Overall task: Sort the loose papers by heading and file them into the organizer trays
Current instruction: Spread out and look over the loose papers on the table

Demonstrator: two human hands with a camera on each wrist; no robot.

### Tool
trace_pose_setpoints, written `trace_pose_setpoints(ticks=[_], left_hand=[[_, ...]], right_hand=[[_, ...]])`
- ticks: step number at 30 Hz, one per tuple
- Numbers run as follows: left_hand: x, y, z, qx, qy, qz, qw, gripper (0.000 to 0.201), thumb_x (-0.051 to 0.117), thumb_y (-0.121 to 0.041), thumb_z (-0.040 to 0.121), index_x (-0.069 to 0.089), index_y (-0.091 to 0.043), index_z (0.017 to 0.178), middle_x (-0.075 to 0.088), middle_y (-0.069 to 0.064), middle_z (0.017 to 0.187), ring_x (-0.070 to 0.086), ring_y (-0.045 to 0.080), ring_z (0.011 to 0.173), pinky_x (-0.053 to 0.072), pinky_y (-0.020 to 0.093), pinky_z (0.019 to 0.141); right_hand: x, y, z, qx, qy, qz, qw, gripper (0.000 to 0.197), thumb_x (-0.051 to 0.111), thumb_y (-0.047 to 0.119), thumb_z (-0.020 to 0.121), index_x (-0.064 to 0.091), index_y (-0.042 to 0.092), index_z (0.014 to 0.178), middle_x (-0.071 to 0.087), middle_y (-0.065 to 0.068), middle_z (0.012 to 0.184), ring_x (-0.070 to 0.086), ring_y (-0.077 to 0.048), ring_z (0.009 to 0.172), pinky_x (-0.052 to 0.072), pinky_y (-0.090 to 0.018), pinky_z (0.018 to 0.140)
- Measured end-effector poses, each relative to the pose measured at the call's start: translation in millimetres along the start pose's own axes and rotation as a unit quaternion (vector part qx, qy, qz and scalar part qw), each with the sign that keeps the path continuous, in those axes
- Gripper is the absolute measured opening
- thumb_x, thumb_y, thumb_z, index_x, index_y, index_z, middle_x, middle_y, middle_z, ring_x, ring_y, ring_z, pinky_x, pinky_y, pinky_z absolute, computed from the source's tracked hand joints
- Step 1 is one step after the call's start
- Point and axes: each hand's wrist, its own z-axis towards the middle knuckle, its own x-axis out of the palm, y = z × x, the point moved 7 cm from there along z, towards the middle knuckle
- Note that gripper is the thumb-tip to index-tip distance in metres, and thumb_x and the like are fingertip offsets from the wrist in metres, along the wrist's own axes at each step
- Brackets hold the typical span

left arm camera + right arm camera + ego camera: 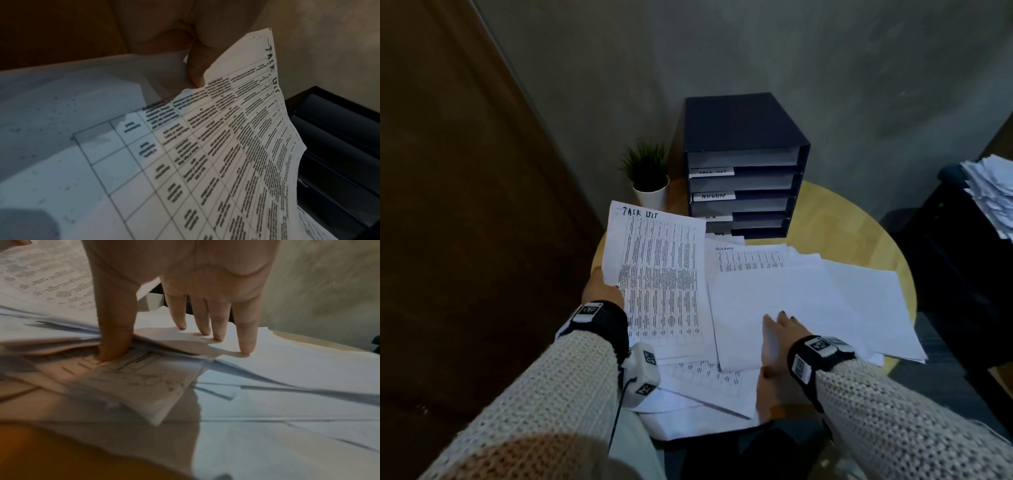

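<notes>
left hand (602, 291) pinches task list sheet (657, 277), heading toward organizer (743, 164) | right hand (784, 337) flat on papers (808, 308)

Matt paper sheets (791, 301) on smooth wooden table (859, 219); knitted sleeves (893, 411).

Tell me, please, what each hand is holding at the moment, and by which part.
The left hand pinches the "TASK LIST" sheet at its left edge. The right hand holds nothing; its straight fingers rest on the blank sheet.
</notes>
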Motion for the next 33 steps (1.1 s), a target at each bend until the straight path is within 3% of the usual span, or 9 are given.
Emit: trace_pose_setpoints(ticks=[3,5,9,11,19,23,26,30,33], left_hand=[[-7,0,-3,0.002,-0.015,-0.026,1.000,0.032,0.039,-0.004,0.093,0.051,-0.004,0.122,0.059,0.021,0.118,0.056,0.036,0.109,0.043,0.041,0.098],[-11,0,-5,0.002,-0.026,-0.042,0.999,0.031,0.039,-0.004,0.094,0.051,-0.003,0.122,0.058,0.020,0.118,0.055,0.036,0.111,0.042,0.039,0.099],[-17,0,-9,0.000,-0.047,-0.080,0.996,0.031,0.035,0.004,0.095,0.048,0.006,0.123,0.056,0.017,0.113,0.052,0.031,0.109,0.031,0.022,0.084],[-21,-4,-14,0.008,-0.058,-0.097,0.994,0.033,0.034,0.006,0.095,0.047,0.005,0.125,0.055,0.017,0.111,0.051,0.030,0.109,0.032,0.022,0.084],[-35,-27,-24,0.051,-0.073,-0.118,0.989,0.034,0.034,0.007,0.093,0.048,0.002,0.124,0.057,0.022,0.118,0.054,0.036,0.108,0.042,0.038,0.095],[-41,-37,-24,0.055,-0.079,-0.138,0.986,0.037,0.034,0.006,0.094,0.046,-0.001,0.128,0.056,0.018,0.118,0.044,0.020,0.093,0.041,0.036,0.090],[-46,-44,-22,0.058,-0.076,-0.153,0.984,0.040,0.034,0.004,0.095,0.042,-0.002,0.134,0.053,0.020,0.127,0.048,0.023,0.098,0.040,0.034,0.092],[-55,-61,-28,0.086,-0.096,-0.186,0.974,0.036,0.035,0.003,0.095,0.047,-0.005,0.128,0.056,0.015,0.125,0.053,0.025,0.106,0.035,0.023,0.088],[-50,-76,-31,0.093,-0.056,-0.199,0.974,0.041,0.041,-0.001,0.094,0.046,-0.011,0.134,0.056,0.012,0.127,0.053,0.021,0.106,0.036,0.023,0.086]], right_hand=[[-1,0,-2,-0.005,0.027,-0.046,0.999,0.058,0.055,0.035,0.085,0.033,0.016,0.135,0.034,-0.015,0.136,0.037,-0.035,0.129,0.040,-0.045,0.104],[-8,-5,-5,0.010,0.030,-0.039,0.999,0.047,0.049,0.036,0.094,0.041,0.017,0.136,0.041,-0.013,0.140,0.044,-0.032,0.128,0.040,-0.037,0.105],[-46,-25,-18,0.071,-0.060,0.080,0.992,0.036,0.044,0.029,0.098,0.059,0.011,0.125,0.061,-0.011,0.128,0.058,-0.025,0.116,0.043,-0.026,0.084],[-68,-35,-28,0.092,-0.118,0.165,0.975,0.035,0.043,0.028,0.098,0.060,0.010,0.123,0.062,-0.013,0.124,0.059,-0.028,0.113,0.040,-0.026,0.080],[-130,-43,-65,0.052,-0.272,0.404,0.872,0.032,0.047,0.020,0.098,0.057,0.008,0.127,0.062,-0.023,0.118,0.059,-0.036,0.108,0.046,-0.038,0.093],[-147,-49,-69,0.024,-0.300,0.464,0.833,0.030,0.050,0.014,0.097,0.059,0.003,0.123,0.063,-0.019,0.106,0.056,-0.027,0.092,0.037,-0.027,0.078],[-152,-49,-71,0.013,-0.299,0.485,0.822,0.030,0.054,0.012,0.095,0.059,0.001,0.122,0.057,-0.011,0.095,0.049,-0.021,0.088,0.034,-0.025,0.077],[-151,-44,-74,-0.005,-0.295,0.528,0.797,0.034,0.053,0.010,0.095,0.054,0.004,0.129,0.061,-0.012,0.109,0.050,-0.018,0.096,0.040,-0.024,0.078],[-145,-41,-69,-0.006,-0.286,0.543,0.790,0.041,0.056,0.013,0.094,0.051,0.003,0.134,0.059,-0.015,0.127,0.050,-0.016,0.099,0.035,-0.024,0.083]])
